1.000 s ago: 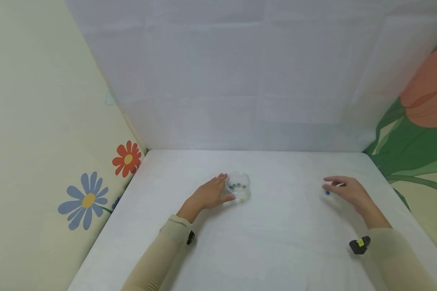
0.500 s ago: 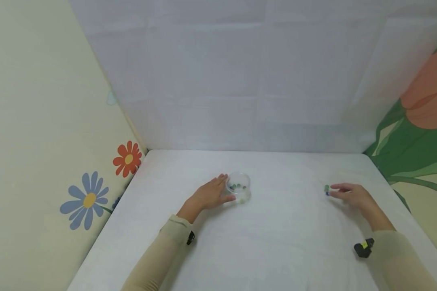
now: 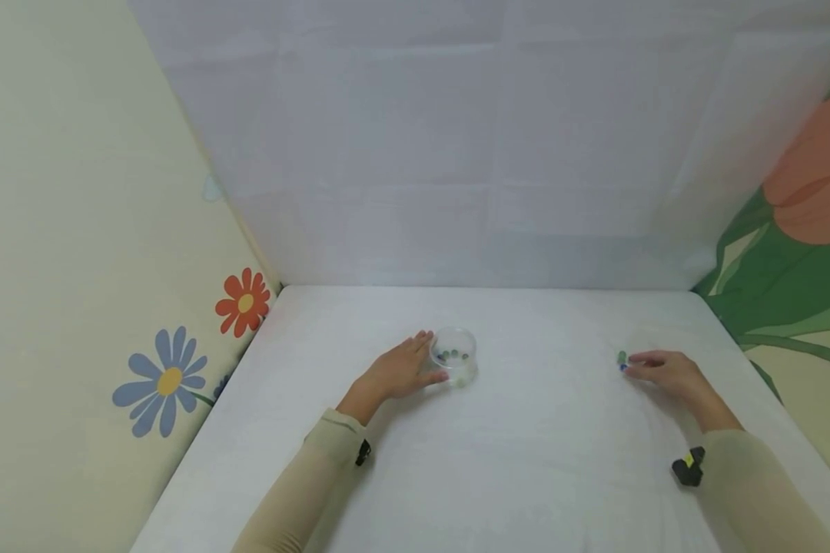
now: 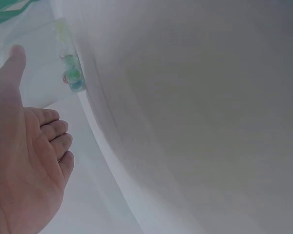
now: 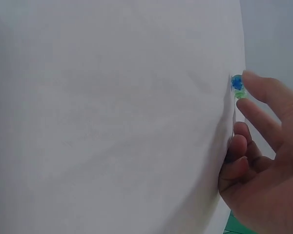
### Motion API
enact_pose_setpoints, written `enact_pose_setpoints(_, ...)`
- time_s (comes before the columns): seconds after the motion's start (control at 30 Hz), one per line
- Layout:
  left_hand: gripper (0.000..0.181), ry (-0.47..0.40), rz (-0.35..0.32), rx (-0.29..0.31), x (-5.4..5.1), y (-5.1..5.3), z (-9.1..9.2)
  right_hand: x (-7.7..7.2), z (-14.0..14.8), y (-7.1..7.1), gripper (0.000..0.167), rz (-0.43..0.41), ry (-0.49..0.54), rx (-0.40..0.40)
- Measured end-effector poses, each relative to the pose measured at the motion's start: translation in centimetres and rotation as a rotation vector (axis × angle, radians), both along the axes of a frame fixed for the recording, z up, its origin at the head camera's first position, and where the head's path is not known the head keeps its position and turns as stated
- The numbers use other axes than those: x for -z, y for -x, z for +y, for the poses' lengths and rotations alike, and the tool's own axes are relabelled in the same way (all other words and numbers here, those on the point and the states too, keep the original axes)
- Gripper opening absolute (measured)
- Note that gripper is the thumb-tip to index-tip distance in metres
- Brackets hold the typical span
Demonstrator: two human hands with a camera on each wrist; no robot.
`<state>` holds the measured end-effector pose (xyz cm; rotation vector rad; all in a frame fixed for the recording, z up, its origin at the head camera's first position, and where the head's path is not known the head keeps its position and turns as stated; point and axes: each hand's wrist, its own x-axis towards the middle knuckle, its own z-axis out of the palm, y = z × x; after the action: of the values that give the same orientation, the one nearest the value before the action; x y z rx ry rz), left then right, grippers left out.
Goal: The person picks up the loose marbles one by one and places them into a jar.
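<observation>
A clear round container (image 3: 472, 364) stands near the middle of the table, with several green, blue and reddish marbles (image 4: 73, 75) at its bottom. My left hand (image 3: 396, 370) lies against its left side, fingers extended and thumb in front. Farther right, a blue marble (image 5: 237, 83) and a green marble (image 5: 240, 93) sit close together on the table. My right hand (image 3: 671, 376) is just right of them. Its thumb and index tips are at the two marbles, with a gap between the tips; the other fingers are bent. Firm contact cannot be judged.
A white cloth covers the table (image 3: 519, 461), and a white sheet (image 3: 401, 146) hangs behind it. Walls with painted flowers (image 3: 169, 382) flank both sides. Each wrist carries a small black device (image 3: 688, 467).
My right hand has drawn slightly to the right and lower, and the green marble beside the blue one has come into sight. The left hand and container have stayed put.
</observation>
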<state>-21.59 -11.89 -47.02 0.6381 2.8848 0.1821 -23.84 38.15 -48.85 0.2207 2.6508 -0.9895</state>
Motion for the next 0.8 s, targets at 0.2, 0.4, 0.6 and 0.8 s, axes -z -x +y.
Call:
enact_pose_setpoints(0.2, 0.095, 0.0, 0.004, 0.002, 0.0, 0.0, 0.0, 0.1, -0.2, 0.0, 0.066, 0.012, -0.016, -0.012)
enact_pose_setpoints(0.4, 0.095, 0.0, 0.007, 0.0, 0.3, 0.1, 0.0, 0.2, -0.6, -0.2, 0.071, 0.043, -0.044, -0.025)
enact_pose_setpoints(0.6, 0.095, 0.0, 0.011, 0.002, 0.6, 0.2, -0.1, 0.4, -1.0, -0.2, 0.064, 0.055, -0.043, 0.002)
enact_pose_setpoints(0.8, 0.094, -0.004, 0.015, 0.012, 0.6, 0.3, -0.1, 0.2, -1.1, -0.3, 0.048, 0.057, -0.027, 0.027)
